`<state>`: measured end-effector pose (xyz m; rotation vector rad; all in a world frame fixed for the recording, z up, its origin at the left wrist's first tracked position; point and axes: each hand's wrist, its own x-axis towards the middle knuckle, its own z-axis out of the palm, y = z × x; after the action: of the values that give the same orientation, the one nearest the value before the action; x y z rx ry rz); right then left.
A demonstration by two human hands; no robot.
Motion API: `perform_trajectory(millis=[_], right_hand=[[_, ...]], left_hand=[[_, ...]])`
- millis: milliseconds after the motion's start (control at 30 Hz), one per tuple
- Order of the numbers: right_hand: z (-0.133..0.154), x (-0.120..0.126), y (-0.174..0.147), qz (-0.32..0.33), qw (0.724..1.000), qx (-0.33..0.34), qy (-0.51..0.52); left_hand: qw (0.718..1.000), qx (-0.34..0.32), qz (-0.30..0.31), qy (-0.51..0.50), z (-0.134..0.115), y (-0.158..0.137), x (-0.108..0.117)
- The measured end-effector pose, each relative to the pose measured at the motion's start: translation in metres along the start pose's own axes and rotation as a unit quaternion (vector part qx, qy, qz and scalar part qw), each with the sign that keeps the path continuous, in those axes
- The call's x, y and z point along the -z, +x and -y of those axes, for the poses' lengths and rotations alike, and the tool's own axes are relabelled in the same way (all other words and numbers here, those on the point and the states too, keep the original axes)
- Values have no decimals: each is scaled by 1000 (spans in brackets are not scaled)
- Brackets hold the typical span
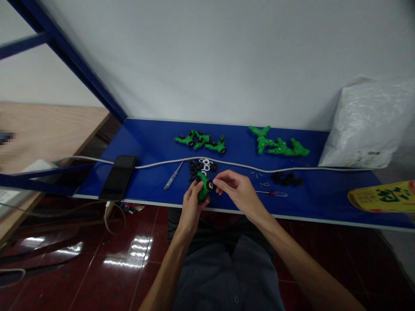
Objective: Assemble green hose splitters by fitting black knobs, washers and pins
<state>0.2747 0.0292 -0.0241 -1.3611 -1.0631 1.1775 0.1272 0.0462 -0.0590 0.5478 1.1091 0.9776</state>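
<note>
My left hand (192,203) is wrapped around a green plastic Y-shaped hose splitter (202,194) with black parts at its ends, held just above the front edge of the blue table. Thumb and fingers of my right hand (238,190) are pinched together at the splitter's black end on the right. Whatever small piece those fingertips may hold is hidden. Black rings (193,169) and white rings (206,163) lie in a small pile right behind the splitter. A clear-handled screwdriver (173,177) rests left of that pile.
Green splitters with black parts (202,140) lie at the back; plain green ones (285,149) are farther right. A white cable (233,163) crosses the blue table (149,134). Screws (265,184), black pieces (287,178), another screwdriver (279,194), a phone (118,177), a yellow package (382,196) and a white bag (366,125) surround.
</note>
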Motion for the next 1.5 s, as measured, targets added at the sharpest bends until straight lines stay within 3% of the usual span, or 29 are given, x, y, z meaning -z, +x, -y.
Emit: perform_trajectory(millis=[233,400,800,1100,1333,1500], right_hand=[[-2,4,-3,-8,998,-38,50],[-3,6,-3,23,994,-84,59],[1,13,-11,69,988,-107,82],[9,18,-15,48,992,-113,36],[31,25,-31,62,993,-93,35],[28,22,-33,19,995,-94,31]], left_hand=[[1000,3,30,-5,4,0,-4],[999,0,35,28,4,2,-2],[995,19,97,24,3,2,3],[991,34,124,24,6,4,-4],[969,130,207,-47,1,4,-15],[980,94,176,-17,6,10,-19]])
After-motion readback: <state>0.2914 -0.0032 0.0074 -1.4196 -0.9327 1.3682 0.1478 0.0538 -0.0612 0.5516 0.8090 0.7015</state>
